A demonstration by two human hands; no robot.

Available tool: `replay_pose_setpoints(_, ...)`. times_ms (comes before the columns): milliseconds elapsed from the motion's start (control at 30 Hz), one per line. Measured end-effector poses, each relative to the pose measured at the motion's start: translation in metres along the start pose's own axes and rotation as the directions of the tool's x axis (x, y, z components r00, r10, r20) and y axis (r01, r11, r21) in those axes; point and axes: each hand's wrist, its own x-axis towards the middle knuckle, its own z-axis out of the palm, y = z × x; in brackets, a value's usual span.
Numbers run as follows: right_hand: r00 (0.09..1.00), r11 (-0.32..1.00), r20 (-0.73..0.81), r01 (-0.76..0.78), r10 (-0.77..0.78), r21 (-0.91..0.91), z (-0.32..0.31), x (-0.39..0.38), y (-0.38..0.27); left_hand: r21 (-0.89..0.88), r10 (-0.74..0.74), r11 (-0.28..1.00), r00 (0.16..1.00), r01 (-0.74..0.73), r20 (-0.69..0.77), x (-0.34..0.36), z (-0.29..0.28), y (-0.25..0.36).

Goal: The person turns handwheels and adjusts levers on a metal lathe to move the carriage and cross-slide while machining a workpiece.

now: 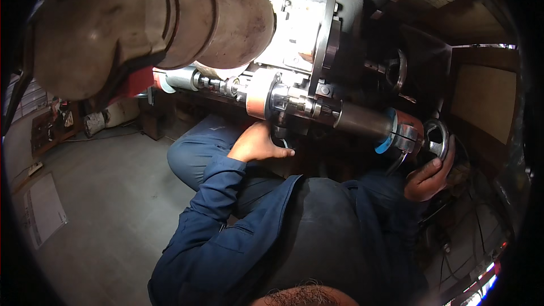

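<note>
A bench machine with a row of metal spindles lies across in front of me. My left hand reaches under its orange-rimmed round housing, at a dark fitting with a shiny lower end. The thumb sticks out to the right; the other fingers curl out of sight, so what they grip cannot be made out. At the right end, my right hand is closed on the rim of a small metal handwheel. Beside that wheel sits an orange and blue clamp collar around a dark grey cylinder.
A large brown jointed duct or lamp housing looms over the upper left. An upright metal plate stands behind the spindles. Another handwheel is farther back right. Cables hang at lower right; a flat board lies on the floor.
</note>
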Motion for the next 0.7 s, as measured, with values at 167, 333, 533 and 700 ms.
replay_pose_setpoints(167, 0.947, 0.991, 0.297, -0.130, 0.126, -0.008, -0.014, 0.031, -0.007, 0.008, 0.024, 1.000, 1.000, -0.024, -0.011, 0.000, 0.002, -0.008)
replay_pose_setpoints(333, 0.871, 0.978, 0.444, -0.176, 0.209, -0.115, -0.017, 0.057, -0.008, -0.015, -0.012, 1.000, 1.000, 0.013, 0.009, 0.001, 0.003, -0.010)
replay_pose_setpoints(533, 0.916, 0.981, 0.351, -0.174, 0.193, -0.087, -0.012, 0.046, -0.013, -0.028, -0.016, 0.999, 1.000, 0.016, 0.012, 0.000, 0.001, -0.005)
replay_pose_setpoints(700, 0.999, 0.999, -0.022, -0.036, 0.036, -0.008, 0.007, 0.000, -0.007, -0.028, -0.007, 1.000, 1.000, 0.007, 0.000, 0.000, 0.002, -0.006)
